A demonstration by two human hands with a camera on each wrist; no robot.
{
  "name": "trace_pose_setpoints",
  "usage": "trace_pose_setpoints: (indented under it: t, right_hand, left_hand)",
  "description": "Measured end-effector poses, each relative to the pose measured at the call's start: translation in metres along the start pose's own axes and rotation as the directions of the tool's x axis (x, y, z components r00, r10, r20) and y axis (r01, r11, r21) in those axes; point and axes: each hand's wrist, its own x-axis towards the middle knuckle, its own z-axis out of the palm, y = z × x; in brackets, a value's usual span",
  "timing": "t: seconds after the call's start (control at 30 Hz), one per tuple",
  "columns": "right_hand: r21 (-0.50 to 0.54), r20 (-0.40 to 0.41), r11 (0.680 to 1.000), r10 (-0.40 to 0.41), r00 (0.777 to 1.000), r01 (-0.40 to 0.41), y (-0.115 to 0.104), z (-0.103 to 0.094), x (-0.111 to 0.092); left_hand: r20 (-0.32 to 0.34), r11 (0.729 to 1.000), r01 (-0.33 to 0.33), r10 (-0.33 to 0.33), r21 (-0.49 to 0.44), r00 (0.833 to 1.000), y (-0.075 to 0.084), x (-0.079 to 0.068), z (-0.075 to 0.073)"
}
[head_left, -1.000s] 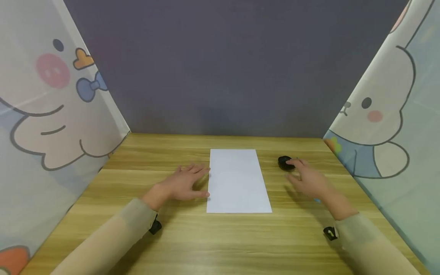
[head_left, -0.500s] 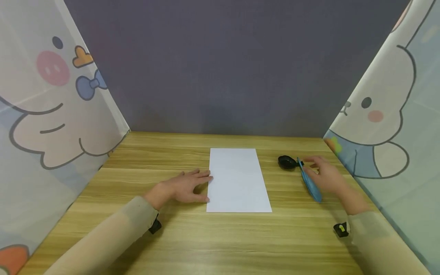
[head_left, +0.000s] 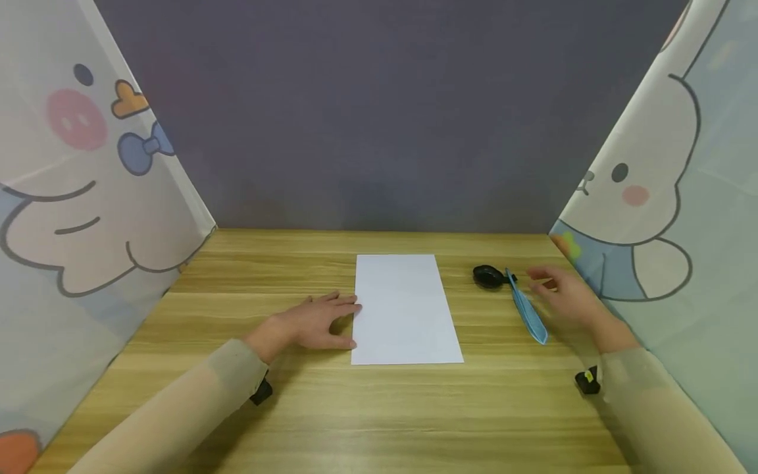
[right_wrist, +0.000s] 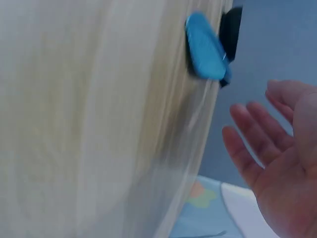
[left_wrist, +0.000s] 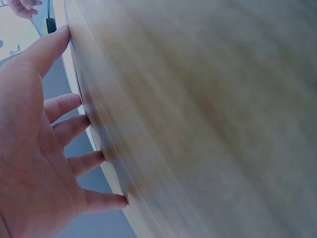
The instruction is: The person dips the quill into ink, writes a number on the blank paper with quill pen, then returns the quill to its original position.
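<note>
A white sheet of paper [head_left: 407, 309] lies flat on the wooden table. My left hand [head_left: 322, 322] rests at its left edge, fingers spread and straight; in the left wrist view the fingertips [left_wrist: 101, 156] touch down along one line. Right of the paper lies a black bulb-shaped object [head_left: 489, 276] with a narrow end. A long, narrow blue piece [head_left: 527, 309] lies across that end; its exact kind is unclear. My right hand [head_left: 565, 296] hovers just right of the blue piece, fingers loosely bent and holding nothing. The right wrist view shows a gap between it and the blue piece [right_wrist: 205, 49].
A dark grey panel [head_left: 379, 118] stands behind the table [head_left: 385, 421]. Sheets printed with cartoon animals close off the left [head_left: 35, 210] and right [head_left: 722, 263] sides. Black wrist-worn devices show below both sleeves.
My right hand has drawn back rightward from over the black bulb, uncovering the blue piece. My left hand stays by the paper's edge with only a slight shift. The head view has turned a little.
</note>
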Motion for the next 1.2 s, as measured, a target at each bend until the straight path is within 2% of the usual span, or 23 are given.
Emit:
trace_pose_setpoints:
  t: [0.3,0.43,0.57,0.83,1.2]
  right_hand:
    - [0.081,0.120,0.997,-0.019,0.993,0.009,0.023,0.005,0.015]
    - [0.100,0.157,0.994,-0.065,0.985,0.050,0.026,0.009,0.022]
    - [0.063,0.165,0.994,-0.095,0.982,0.086,0.025,0.011,0.026]
    - [-0.016,0.216,0.998,-0.060,0.975,0.065,0.018,0.012,0.031]
    - [-0.072,0.228,0.990,-0.103,0.968,0.122,0.010,0.014,0.033]
  left_hand:
    - [-0.009,1.000,0.002,-0.002,-0.027,1.000,-0.003,-0.004,0.001]
    - [-0.007,1.000,0.000,0.000,-0.032,1.000,-0.002,-0.004,0.001]
    - [-0.012,1.000,-0.003,0.003,-0.028,1.000,-0.002,-0.003,0.002]
    - [-0.013,1.000,0.000,0.000,-0.021,1.000,-0.002,-0.002,0.003]
    - [-0.015,1.000,-0.004,0.004,-0.009,1.000,-0.001,0.000,0.002]
